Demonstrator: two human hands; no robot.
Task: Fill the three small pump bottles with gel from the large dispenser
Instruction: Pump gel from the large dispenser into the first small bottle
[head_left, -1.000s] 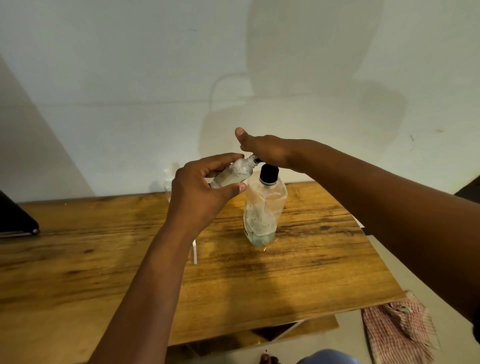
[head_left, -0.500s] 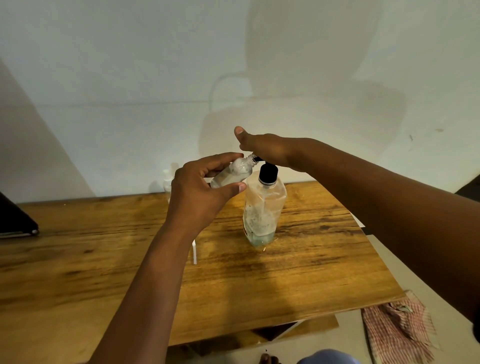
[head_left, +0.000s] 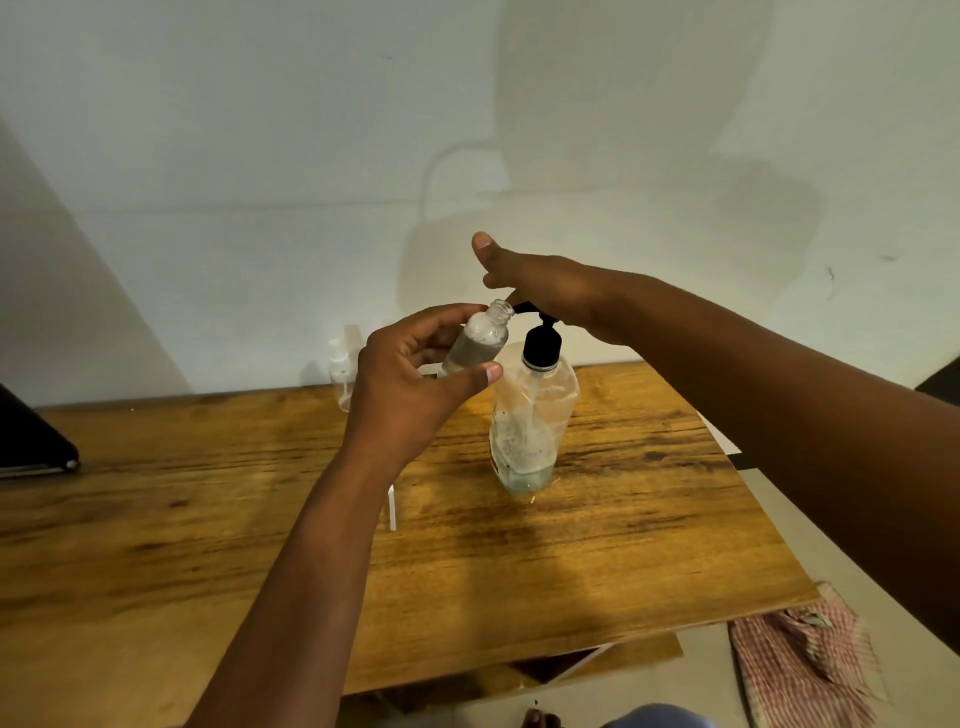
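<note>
My left hand (head_left: 415, 384) grips a small clear bottle (head_left: 480, 340), tilted, its open neck right at the black nozzle of the large dispenser (head_left: 532, 421). The dispenser is a crumpled clear bottle with a black pump, standing on the wooden table (head_left: 649, 519), with a little gel at its bottom. My right hand (head_left: 550, 288) lies flat on the pump head, fingers straight. Another small bottle with a white pump (head_left: 342, 374) stands at the table's back edge, behind my left hand. A white pump tube (head_left: 392, 506) shows beside my left forearm.
A dark flat device (head_left: 31, 441) lies at the table's left edge. A red checked cloth (head_left: 810, 660) lies on the floor at the lower right. The wall stands close behind the table.
The pump head has risen, with my right hand lifting on it. The small bottle's neck has come slightly lower and clearer of my right hand.
</note>
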